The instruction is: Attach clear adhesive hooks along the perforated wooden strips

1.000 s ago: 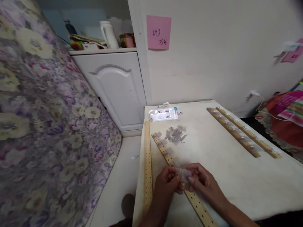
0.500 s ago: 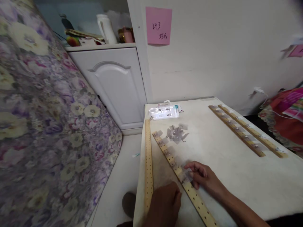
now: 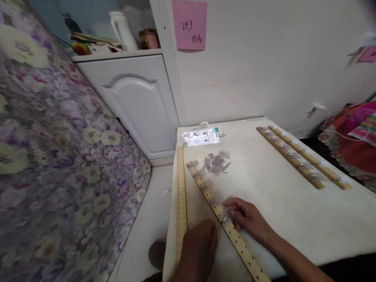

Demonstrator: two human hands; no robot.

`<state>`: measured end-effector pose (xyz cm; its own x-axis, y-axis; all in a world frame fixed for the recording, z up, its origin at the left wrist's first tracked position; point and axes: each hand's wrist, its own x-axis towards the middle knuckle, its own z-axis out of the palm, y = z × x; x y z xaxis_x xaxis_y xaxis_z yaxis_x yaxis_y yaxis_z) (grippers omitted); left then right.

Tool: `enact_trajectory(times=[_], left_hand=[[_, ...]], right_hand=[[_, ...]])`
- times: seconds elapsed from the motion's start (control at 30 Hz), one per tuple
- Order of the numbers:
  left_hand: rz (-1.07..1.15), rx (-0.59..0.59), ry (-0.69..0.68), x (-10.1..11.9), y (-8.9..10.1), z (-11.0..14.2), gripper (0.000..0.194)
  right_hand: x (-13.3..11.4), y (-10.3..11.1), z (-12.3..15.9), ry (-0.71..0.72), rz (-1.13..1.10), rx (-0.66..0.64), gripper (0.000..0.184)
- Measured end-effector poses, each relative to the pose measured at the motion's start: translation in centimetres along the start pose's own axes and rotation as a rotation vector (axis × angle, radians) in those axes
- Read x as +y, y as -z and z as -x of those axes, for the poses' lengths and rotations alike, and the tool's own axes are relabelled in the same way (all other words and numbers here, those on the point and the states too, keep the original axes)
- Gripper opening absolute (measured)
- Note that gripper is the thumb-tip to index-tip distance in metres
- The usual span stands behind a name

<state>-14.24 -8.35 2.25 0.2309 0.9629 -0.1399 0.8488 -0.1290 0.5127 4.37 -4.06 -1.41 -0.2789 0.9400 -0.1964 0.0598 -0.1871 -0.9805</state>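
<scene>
A perforated wooden strip (image 3: 242, 246) lies slanted on the table, with several clear adhesive hooks along its far part. My right hand (image 3: 245, 217) is at the strip's right edge, thumb and index finger closed on a clear hook (image 3: 226, 217) that lies against the wood. My left hand (image 3: 199, 246) is curled into a fist left of this strip, over the near part of a second, bare perforated wooden strip (image 3: 181, 196). Its fingertips are turned away, so whatever it holds is hidden. Beyond my right hand sits a loose pile of clear hooks (image 3: 217, 162).
Clear hook packaging (image 3: 200, 138) lies at the far left of the white table (image 3: 264, 219). Two wooden strips with hooks, a front one (image 3: 289, 156) and a back one (image 3: 310, 156), lie at the right. A flowered curtain (image 3: 70, 164) hangs left; a wall stands behind.
The view has shifted slightly, so everything sits a little further left and up. My right fingers stay at the same hook, and my left hand stays curled beside the strip.
</scene>
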Motion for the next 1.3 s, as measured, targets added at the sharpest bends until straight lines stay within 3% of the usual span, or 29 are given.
enact_trajectory(times=[0.23, 0.4, 0.73, 1.3], left_hand=[[0.105, 0.134, -0.017, -0.6, -1.0, 0.7, 0.03], [0.063, 0.083, -0.077, -1.0, -1.1, 0.7, 0.039], [-0.089, -0.08, -0.042, -0.3, -0.6, 0.4, 0.05], [-0.162, -0.115, -0.037, -0.1, -0.9, 0.1, 0.05]], right_hand=[[-0.6, -0.3, 0.0, 0.023, 0.027, 0.007, 0.015], [-0.5, -0.2, 0.0, 0.031, 0.038, 0.019, 0.015], [-0.1, -0.2, 0.1, 0.008, 0.023, 0.015, 0.016], [-0.1, 0.0, -0.1, 0.016, 0.047, 0.008, 0.015]])
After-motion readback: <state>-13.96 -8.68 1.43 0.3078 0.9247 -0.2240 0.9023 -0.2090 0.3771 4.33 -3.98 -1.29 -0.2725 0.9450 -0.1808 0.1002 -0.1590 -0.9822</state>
